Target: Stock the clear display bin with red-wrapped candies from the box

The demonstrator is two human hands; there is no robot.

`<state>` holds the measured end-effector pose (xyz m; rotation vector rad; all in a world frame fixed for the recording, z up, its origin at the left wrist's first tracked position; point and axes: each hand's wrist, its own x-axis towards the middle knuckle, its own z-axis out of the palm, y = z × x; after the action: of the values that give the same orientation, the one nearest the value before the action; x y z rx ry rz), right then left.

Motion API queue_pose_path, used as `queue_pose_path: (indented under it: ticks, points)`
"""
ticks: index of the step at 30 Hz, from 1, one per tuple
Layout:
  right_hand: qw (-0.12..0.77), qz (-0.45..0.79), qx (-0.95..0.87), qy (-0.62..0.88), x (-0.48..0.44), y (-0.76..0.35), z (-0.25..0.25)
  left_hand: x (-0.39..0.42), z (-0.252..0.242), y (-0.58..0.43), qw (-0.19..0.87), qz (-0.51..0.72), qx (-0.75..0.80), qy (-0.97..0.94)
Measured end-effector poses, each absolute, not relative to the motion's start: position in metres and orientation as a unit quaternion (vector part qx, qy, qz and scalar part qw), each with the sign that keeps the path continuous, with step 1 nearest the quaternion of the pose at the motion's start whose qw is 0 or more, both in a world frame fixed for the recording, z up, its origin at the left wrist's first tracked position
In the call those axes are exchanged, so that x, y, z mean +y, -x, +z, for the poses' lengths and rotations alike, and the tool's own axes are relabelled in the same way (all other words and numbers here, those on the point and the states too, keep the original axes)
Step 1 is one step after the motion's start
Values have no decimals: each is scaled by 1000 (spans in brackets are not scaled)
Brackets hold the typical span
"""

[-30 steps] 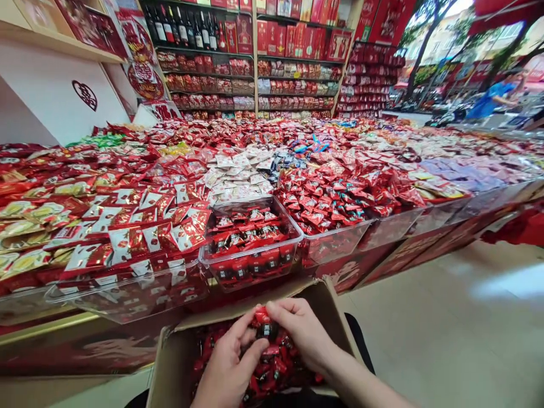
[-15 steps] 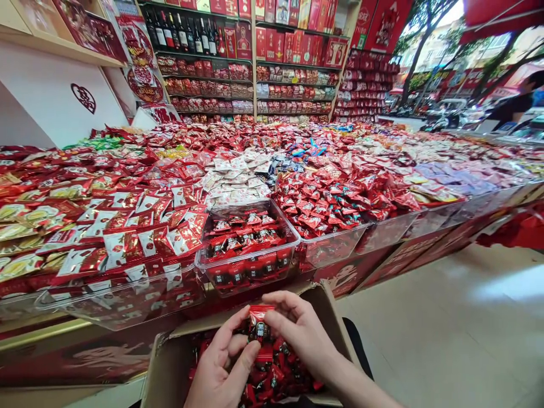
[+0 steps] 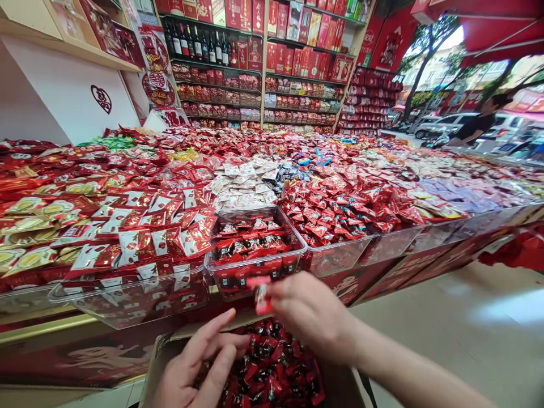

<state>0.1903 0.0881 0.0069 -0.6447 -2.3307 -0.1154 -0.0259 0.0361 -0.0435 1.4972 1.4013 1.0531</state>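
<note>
Pinching a red wrapped candy (image 3: 262, 297), the right hand (image 3: 317, 314) is nearer the clear tray (image 3: 255, 260); left hand (image 3: 204, 360), fingers apart, nothing visible in it, farther off. Candy blurred, at tray's near side, long axis roughly toward tray.

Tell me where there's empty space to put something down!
The floor is bare on the right, between the counter and the right forearm. The counter's top, clear tub and cardboard box are crowded with wrapped packets.
</note>
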Motion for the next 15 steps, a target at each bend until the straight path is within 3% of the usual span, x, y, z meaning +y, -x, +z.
queue_pose_path:
  ticks: [3,6,11,15]
  points:
    - [346,-106,-879,310,136,-205,30,53,-61,61,220,386,615,-652]
    - [229,-130,-889,375,180,-214,43,71,-92,96,84,362,655,-658]
    - [20,-152,-917,368,209,-211,41,81,-135,122,41,327,663,-672]
    - [-36,-161,-918,360,215,-207,32,80,-147,119,-13,323,612,-722]
